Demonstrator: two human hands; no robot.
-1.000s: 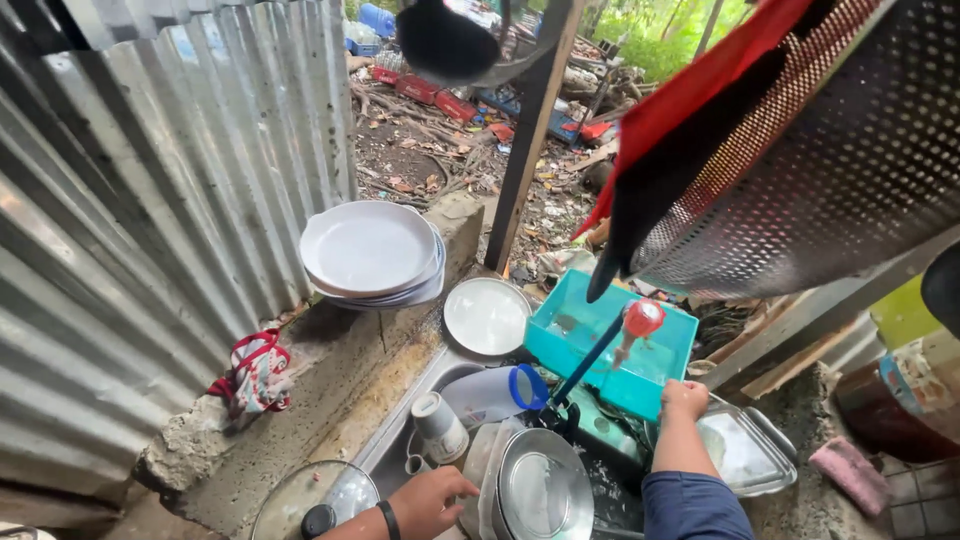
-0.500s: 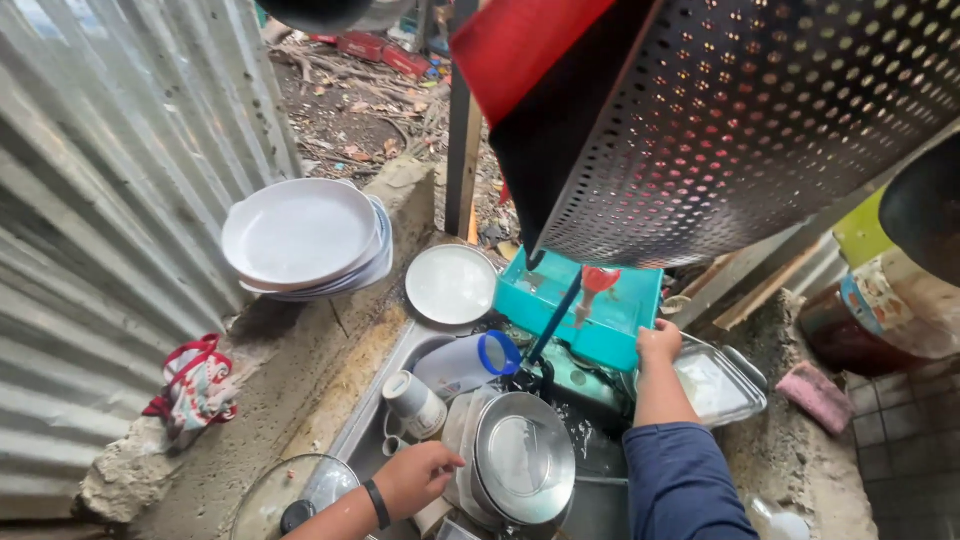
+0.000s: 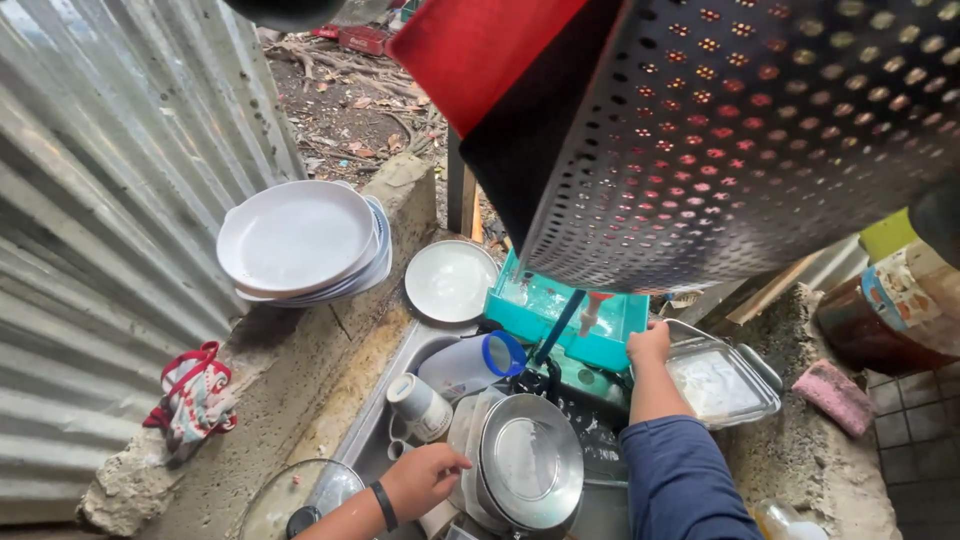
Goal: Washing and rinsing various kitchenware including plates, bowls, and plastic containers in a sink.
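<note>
- right hand (image 3: 650, 345) reaches up to the teal plastic basket (image 3: 565, 315), fingers curled on its near rim; the basket sits at the back of the sink (image 3: 385, 400), just beside a metal tray (image 3: 725, 380).
- left hand (image 3: 425, 478) rests with fingers bent together against a stack of dishes under a round steel lid (image 3: 530, 465).
- a white mug (image 3: 418, 405) stands just left of the stack.
- white plates (image 3: 300, 240) are piled on the concrete ledge (image 3: 300, 370).

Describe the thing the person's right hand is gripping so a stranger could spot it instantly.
Start at the corrugated metal wall, then cross the sink of dishes to its far side. The right hand grips the edge of a teal plastic tray, rectangular and bright, unlike the round white plates and steel tray beside it.
</note>
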